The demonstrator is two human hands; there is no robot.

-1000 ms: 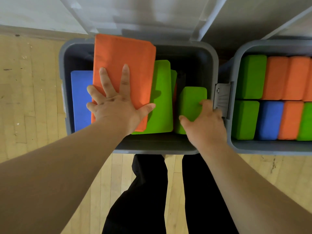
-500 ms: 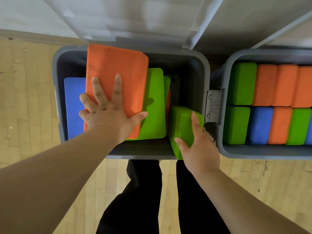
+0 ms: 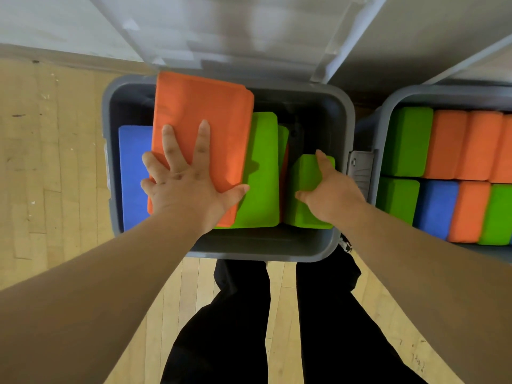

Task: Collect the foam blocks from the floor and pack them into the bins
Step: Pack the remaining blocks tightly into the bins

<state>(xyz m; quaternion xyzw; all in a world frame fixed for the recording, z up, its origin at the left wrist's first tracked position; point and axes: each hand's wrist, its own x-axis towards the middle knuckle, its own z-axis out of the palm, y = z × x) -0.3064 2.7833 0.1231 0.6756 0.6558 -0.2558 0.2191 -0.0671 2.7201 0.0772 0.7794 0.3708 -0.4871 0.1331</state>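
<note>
A grey bin (image 3: 266,250) stands on the floor in front of me. Inside it a large orange foam block (image 3: 202,112) leans to the left over a blue block (image 3: 133,173). My left hand (image 3: 182,184) presses flat on the orange block with fingers spread. A green block (image 3: 263,173) leans behind the orange one. At the bin's right end my right hand (image 3: 329,189) grips a smaller green block (image 3: 304,212), thumb on its left face, fingers over its right side. A second grey bin (image 3: 382,117) at the right is packed with green, orange and blue blocks.
Both bins have their lids open against the white wall (image 3: 55,23) behind. A grey latch (image 3: 360,173) sits between the bins. Wooden floor (image 3: 50,162) stretches to the left. My legs in black trousers (image 3: 249,328) stand just in front of the near bin.
My right hand has moved the small green block from the near rim down into the right end of the bin. My left hand has stayed pressed on the orange block.
</note>
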